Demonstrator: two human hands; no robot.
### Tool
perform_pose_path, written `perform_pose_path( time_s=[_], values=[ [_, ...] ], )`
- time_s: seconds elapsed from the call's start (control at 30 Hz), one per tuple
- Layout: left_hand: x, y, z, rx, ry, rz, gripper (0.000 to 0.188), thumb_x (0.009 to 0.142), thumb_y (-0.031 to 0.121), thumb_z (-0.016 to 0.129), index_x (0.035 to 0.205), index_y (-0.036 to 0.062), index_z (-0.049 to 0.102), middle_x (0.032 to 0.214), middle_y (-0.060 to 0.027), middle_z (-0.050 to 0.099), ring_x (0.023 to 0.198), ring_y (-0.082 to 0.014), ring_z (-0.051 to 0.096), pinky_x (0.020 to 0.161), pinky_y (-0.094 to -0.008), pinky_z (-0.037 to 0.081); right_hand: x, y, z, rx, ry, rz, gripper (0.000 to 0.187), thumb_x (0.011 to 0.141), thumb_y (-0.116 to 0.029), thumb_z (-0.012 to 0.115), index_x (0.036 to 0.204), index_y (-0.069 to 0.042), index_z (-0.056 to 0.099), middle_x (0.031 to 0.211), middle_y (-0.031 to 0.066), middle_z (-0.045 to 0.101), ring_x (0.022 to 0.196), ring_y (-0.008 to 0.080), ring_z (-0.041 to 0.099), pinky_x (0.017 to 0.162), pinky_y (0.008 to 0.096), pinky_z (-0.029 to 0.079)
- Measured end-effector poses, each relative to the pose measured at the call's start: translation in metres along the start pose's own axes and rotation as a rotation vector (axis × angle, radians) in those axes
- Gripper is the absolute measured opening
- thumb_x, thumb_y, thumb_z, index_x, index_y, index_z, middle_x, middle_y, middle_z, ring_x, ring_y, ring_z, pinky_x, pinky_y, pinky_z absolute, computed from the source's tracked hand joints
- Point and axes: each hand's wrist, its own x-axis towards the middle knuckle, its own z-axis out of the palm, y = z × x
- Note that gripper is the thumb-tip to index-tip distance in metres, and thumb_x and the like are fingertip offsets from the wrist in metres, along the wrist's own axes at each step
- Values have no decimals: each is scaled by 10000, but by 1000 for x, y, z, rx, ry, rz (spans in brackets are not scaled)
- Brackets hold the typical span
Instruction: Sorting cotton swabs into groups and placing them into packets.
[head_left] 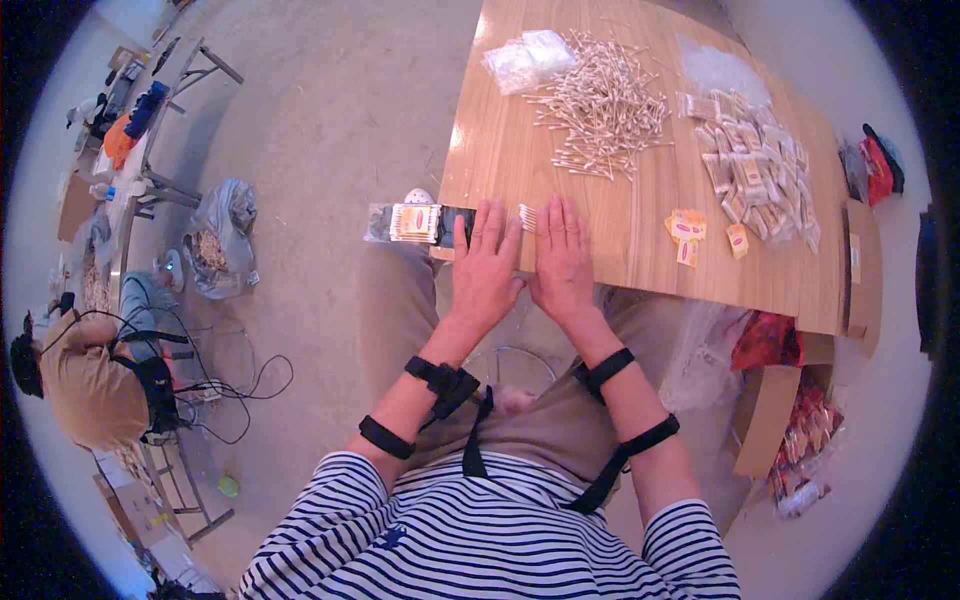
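Both hands lie on the near edge of the wooden table, fingers stretched out and close together. Between my left hand [486, 262] and my right hand [562, 262] is a small row of cotton swabs [528, 216], flanked by the fingers and partly covered. Left of my left hand, a clear bag [378, 222] holding cotton swabs with a yellow-and-white card [413, 222] lies against a black piece [456, 222] at the table's corner. My left fingers reach over the black piece. Neither hand visibly grasps anything.
Farther back lie a heap of loose cotton swabs [608, 105], clear plastic bags [530, 62] and many filled packs [755, 170]. Yellow cards [686, 232] rest right of my hands. Cardboard boxes [768, 420] stand below right. Another person [100, 380] sits at the left by a side table.
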Motion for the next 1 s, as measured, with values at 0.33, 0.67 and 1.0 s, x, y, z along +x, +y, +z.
perform_pose_path(
  time_s=[0.33,0.67,1.0],
  values=[
    [-7,3,1,-15,-11,-12,936,682,226,879,1493,55,444,1629,-196,301,1540,-367,222,1237,-601,125,1,-2,-2,10,-33,16,891,708,-66,733,1507,61,358,1611,243,310,1522,399,259,1249,497,217],
    [6,1,-6,-15,-23,-2,920,682,274,888,1467,36,473,1622,-212,307,1537,-382,226,1238,-605,120,1,-2,-4,7,-49,18,901,713,-68,741,1515,57,348,1616,242,301,1526,399,253,1255,488,210],
    [10,1,-2,16,-48,-7,895,677,270,893,1443,40,493,1613,-205,327,1540,-366,228,1240,-606,121,1,-1,2,-37,-19,11,898,725,-108,752,1509,65,350,1607,246,312,1521,398,261,1261,486,198]
  ],
)
